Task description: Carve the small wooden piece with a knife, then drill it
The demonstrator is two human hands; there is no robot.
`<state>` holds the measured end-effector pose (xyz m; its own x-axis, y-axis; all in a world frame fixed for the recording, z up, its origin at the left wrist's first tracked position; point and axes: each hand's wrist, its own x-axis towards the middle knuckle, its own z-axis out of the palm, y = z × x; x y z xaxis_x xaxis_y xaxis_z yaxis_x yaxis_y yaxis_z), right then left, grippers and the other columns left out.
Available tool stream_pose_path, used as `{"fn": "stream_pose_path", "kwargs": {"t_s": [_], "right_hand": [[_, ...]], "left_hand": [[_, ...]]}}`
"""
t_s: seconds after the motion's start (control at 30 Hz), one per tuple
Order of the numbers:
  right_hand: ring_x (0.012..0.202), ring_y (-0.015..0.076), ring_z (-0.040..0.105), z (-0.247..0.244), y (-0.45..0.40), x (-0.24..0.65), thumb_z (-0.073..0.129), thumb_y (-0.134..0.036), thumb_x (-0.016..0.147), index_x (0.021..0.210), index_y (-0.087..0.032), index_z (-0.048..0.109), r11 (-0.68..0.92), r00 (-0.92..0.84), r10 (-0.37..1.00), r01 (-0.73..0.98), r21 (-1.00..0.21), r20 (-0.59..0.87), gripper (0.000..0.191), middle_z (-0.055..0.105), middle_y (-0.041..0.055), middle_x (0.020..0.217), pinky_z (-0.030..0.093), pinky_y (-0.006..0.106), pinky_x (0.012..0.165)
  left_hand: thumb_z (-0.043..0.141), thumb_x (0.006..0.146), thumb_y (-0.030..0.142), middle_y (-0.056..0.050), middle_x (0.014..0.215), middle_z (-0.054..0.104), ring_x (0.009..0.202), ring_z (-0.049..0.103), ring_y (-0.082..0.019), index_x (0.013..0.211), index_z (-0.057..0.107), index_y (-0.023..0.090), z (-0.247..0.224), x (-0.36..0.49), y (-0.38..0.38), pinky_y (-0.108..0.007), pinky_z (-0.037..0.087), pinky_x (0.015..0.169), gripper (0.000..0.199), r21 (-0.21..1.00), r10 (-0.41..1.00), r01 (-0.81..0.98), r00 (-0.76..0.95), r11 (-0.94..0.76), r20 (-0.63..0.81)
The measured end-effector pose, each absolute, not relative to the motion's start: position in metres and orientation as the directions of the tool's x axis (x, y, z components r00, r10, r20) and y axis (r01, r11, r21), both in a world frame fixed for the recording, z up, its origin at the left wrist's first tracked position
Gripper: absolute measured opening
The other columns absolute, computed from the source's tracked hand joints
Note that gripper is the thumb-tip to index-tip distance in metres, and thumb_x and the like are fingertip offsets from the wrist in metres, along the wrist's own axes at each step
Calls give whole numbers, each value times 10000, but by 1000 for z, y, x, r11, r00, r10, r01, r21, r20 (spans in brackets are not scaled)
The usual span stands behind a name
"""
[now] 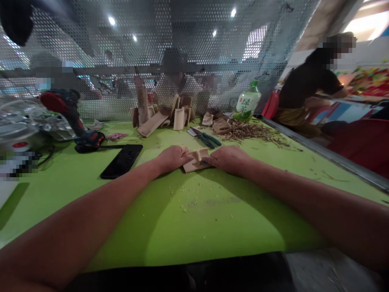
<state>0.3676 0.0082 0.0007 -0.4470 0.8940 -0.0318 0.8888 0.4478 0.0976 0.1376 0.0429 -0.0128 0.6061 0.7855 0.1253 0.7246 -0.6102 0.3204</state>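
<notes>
A pale flat wooden piece (192, 166) with a raised block on its upper side lies low over the green table between my two hands. My left hand (174, 158) is closed on its left end, with the thumb pressing on top. From the other side my right hand (230, 159) closes on the right end, thumb also pointing inward. Something dark shows under the right thumb, too small to make out. Just beyond the hands rest pliers (209, 140) with dark green handles. Pale crumbs (194, 194) are scattered on the table in front of the piece.
A black phone (122, 161) and a cordless drill (88, 138) are at left. Wooden pieces (155, 121) lean before the perforated metal screen (182, 52). Brown shavings (252, 133) lie near a green-capped bottle (247, 102). Another person (310, 77) sits at right.
</notes>
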Motion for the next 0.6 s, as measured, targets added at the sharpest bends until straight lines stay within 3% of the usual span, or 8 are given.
{"fn": "stream_pose_path", "kwargs": {"t_s": [0.1,0.33,0.6], "right_hand": [[649,178,585,-2,6,372,229,-622,976,880,-252,752,492,-493,870,868,70,0,647,727,74,796,332,303,601],[681,213,617,-12,19,375,190,-614,974,905,-212,741,321,-327,943,943,89,59,684,723,111,840,341,300,595],[679,210,621,-12,19,377,215,-629,967,916,-242,753,372,-382,921,920,121,71,665,729,98,838,334,299,592]], "left_hand": [[485,893,445,-83,786,667,693,554,-189,887,665,137,-13,135,44,-284,369,626,358,337,797,730,592,-594,122],[472,896,459,-66,730,635,665,530,-181,842,658,153,-12,133,45,-287,368,623,362,321,794,733,596,-600,124],[476,886,456,-57,728,626,651,510,-172,852,646,151,-12,135,44,-278,337,606,350,336,805,740,581,-582,116]]}}
